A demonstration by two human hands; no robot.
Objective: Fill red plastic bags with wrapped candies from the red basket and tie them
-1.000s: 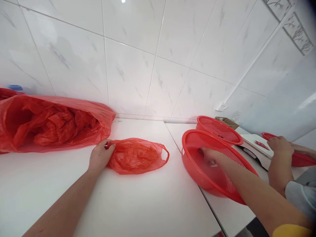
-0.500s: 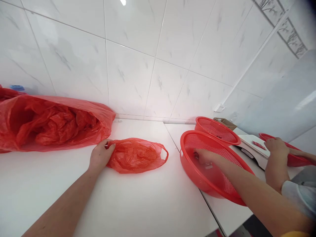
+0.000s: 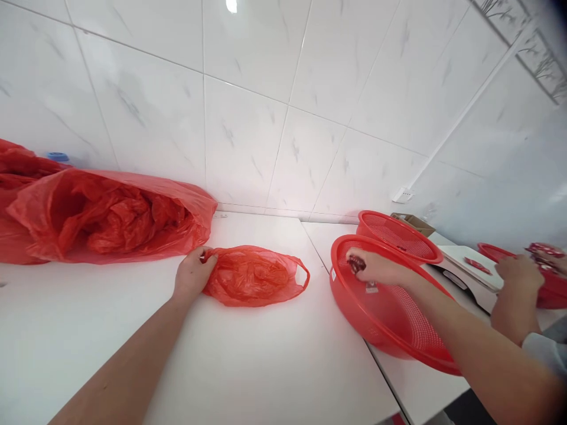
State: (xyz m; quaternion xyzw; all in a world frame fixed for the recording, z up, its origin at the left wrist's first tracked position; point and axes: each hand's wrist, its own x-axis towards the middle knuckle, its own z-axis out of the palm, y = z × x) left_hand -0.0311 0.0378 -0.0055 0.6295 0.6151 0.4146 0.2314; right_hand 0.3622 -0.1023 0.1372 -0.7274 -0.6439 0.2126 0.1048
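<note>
My left hand [image 3: 194, 274] pinches the left end of a thin red plastic bag [image 3: 254, 280], which lies on the white table with its handle loop towards the right. My right hand [image 3: 370, 267] is inside a large red plastic basket [image 3: 390, 327] with perforated sides. Its fingers are closed on a small dark red, shiny packet [image 3: 356, 264]; the print on it is too small to read. The packet is held above the basket's bottom, near the left inner wall.
A big red bag [image 3: 199, 212] stuffed with crumpled red bags lies at the left. Behind the basket stand another red basket [image 3: 381, 221] and an open cardboard box [image 3: 414, 223]. A scale [image 3: 460, 265] bears a red packet [image 3: 477, 265]. At the far right a co-worker's hands [image 3: 520, 274] hold shiny red packets.
My right hand has risen from the basket's bottom with the dark red packet now showing in it. My left hand keeps hold of the bag. The co-worker's hand has moved away from the scale.
</note>
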